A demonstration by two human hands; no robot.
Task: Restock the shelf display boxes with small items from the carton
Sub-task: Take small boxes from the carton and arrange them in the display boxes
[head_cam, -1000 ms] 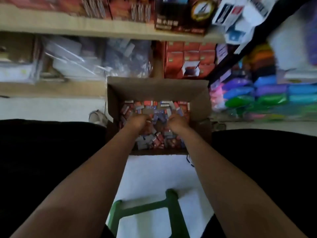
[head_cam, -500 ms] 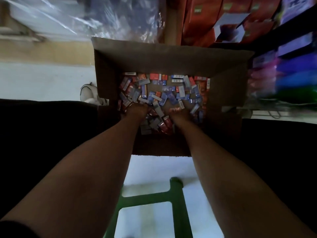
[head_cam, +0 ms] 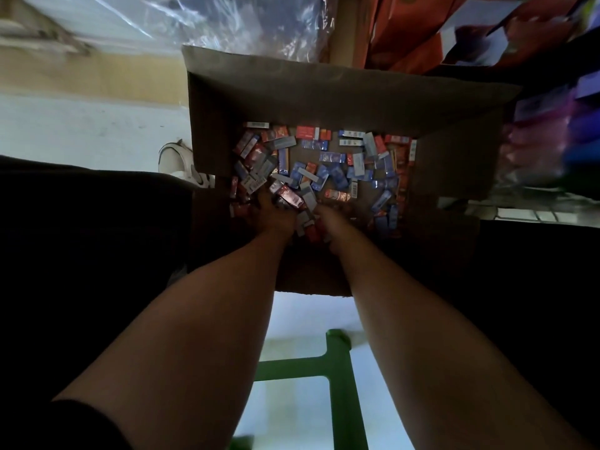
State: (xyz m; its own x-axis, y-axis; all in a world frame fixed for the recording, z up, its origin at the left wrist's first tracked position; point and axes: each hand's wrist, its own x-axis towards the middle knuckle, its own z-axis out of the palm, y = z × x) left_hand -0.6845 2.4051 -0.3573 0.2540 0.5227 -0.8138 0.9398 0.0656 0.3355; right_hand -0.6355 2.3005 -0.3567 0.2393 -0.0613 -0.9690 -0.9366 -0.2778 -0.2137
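Carton: open brown cardboard carton (head_cam: pixel 324 92) on the floor, flaps up, between the person's knees.
Contents: loose small red, blue and grey packaged boxes (head_cam: pixel 324 164), scattered over the carton bottom, denser at the near left.
Left grip: left hand (head_cam: pixel 274 212) down in the near-left pile, fingers curled around several small packets, a glossy red one on top.
Right grip: right hand (head_cam: pixel 328 219) just beside it, fingers buried among packets; how far closed, cannot tell.
Handling (judged): packets look light, stiff-sided, glossy wrap likely slippery; scoop a handful from beneath, cupped, rather than pinching singles.
Destination: red display boxes (head_cam: pixel 422 30) on the far shelf.
Near: green plastic stool frame (head_cam: pixel 337 368).
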